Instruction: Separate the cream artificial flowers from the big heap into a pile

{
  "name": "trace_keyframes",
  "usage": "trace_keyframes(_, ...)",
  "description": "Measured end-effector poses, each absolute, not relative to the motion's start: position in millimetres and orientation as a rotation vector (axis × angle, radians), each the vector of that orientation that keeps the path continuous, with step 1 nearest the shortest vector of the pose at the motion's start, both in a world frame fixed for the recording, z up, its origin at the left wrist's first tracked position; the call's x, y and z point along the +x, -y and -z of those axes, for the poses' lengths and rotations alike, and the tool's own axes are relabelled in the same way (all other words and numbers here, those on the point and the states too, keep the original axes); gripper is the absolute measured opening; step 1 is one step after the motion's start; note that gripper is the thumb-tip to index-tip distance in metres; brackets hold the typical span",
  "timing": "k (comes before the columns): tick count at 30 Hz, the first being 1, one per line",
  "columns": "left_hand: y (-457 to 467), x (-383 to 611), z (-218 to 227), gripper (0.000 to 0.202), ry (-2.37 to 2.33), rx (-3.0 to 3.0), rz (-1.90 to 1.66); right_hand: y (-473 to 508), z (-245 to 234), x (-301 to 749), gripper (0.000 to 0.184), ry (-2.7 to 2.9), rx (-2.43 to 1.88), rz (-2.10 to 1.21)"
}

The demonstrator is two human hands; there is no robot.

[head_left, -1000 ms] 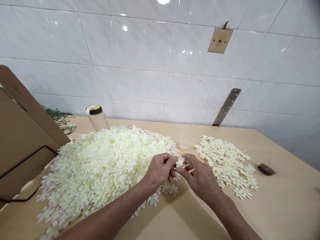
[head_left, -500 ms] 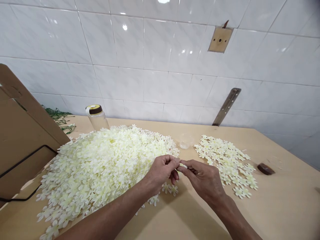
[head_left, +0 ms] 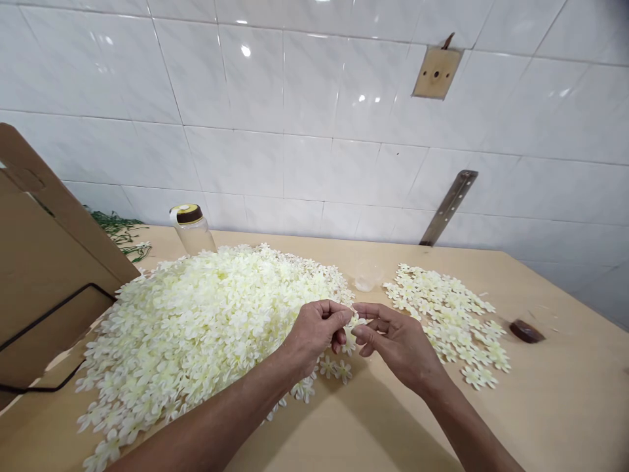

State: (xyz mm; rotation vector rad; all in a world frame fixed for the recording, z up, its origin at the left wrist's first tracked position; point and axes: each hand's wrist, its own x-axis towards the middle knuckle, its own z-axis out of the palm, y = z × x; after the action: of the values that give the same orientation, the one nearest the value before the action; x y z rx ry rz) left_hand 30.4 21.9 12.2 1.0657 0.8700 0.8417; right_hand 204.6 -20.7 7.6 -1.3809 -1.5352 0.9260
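My left hand (head_left: 317, 331) pinches a small white-and-yellow artificial flower (head_left: 356, 320) between thumb and forefinger. Close on its right is my right hand (head_left: 398, 337), its thumb and forefinger parted around the flower's edge; whether they touch it I cannot tell. Beneath and left of my left hand spreads a big heap of the same loose flowers (head_left: 211, 321). On the other side, past my right hand, lies a smaller, flatter group of flowers (head_left: 457, 314). A couple of single flowers (head_left: 335, 368) rest on the table below my hands.
Behind the heap stands a clear bottle (head_left: 194, 233) with a brown and yellow lid. A cardboard box (head_left: 54, 262) is at the left, green stems (head_left: 118, 229) behind it. Small clear dishes, one whitish (head_left: 364, 282) and one with dark brown contents (head_left: 527, 331), sit on the wooden table (head_left: 565, 393).
My right thumb and forefinger have come apart from their pinch, and more of the flower shows between my hands. My left hand stays nearly in place, still pinching.
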Motion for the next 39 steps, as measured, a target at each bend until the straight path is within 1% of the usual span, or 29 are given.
trace_keyframes(4,-20,32,-14,0.034,-0.834,0.927,-0.828,22,-9,202,0.037,1.588,-1.279,-0.860)
trace_keyframes(9,-18,34,-15,0.033,-0.841,0.854,-0.858,26,-12,199,0.021,1.738,-1.315,-0.532)
trace_keyframes(11,-17,35,-15,0.033,-0.831,0.876,-0.871,27,-12,198,0.018,1.765,-1.314,-0.393)
trace_keyframes(14,-15,36,-16,0.036,-0.800,0.899,-0.857,28,-11,198,0.017,1.801,-1.325,-0.187)
trace_keyframes(17,-12,37,-16,0.036,-0.770,0.914,-0.806,27,-10,198,0.020,1.798,-1.345,-0.057)
trace_keyframes(19,-13,36,-16,0.034,-0.772,0.926,-0.792,27,-10,198,0.020,1.804,-1.344,-0.057)
trace_keyframes(21,-15,35,-14,0.030,-0.805,0.944,-0.809,27,-9,199,0.018,1.827,-1.326,-0.157)
trace_keyframes(22,-17,34,-13,0.029,-0.829,0.961,-0.821,26,-9,198,0.022,1.838,-1.318,-0.232)
trace_keyframes(24,-22,31,-11,0.030,-0.871,1.021,-0.842,26,-8,198,0.039,1.858,-1.307,-0.378)
trace_keyframes(25,-24,30,-10,0.032,-0.887,1.064,-0.844,25,-8,199,0.044,1.864,-1.309,-0.427)
trace_keyframes(26,-26,29,-9,0.032,-0.908,1.117,-0.843,25,-8,199,0.043,1.869,-1.317,-0.457)
trace_keyframes(28,-27,28,-8,0.031,-0.968,1.235,-0.829,24,-8,200,0.033,1.874,-1.348,-0.474)
trace_keyframes(30,-26,28,-8,0.028,-1.024,1.327,-0.812,24,-8,201,0.023,1.869,-1.383,-0.442)
trace_keyframes(32,-25,29,-8,0.027,-1.034,1.357,-0.794,24,-8,202,0.020,1.887,-1.398,-0.384)
trace_keyframes(35,-23,30,-8,0.030,-0.992,1.293,-0.793,24,-7,202,0.025,1.942,-1.394,-0.261)
trace_keyframes(39,-25,31,-8,0.025,-0.950,1.151,-0.846,23,-2,201,0.028,1.970,-1.404,-0.070)
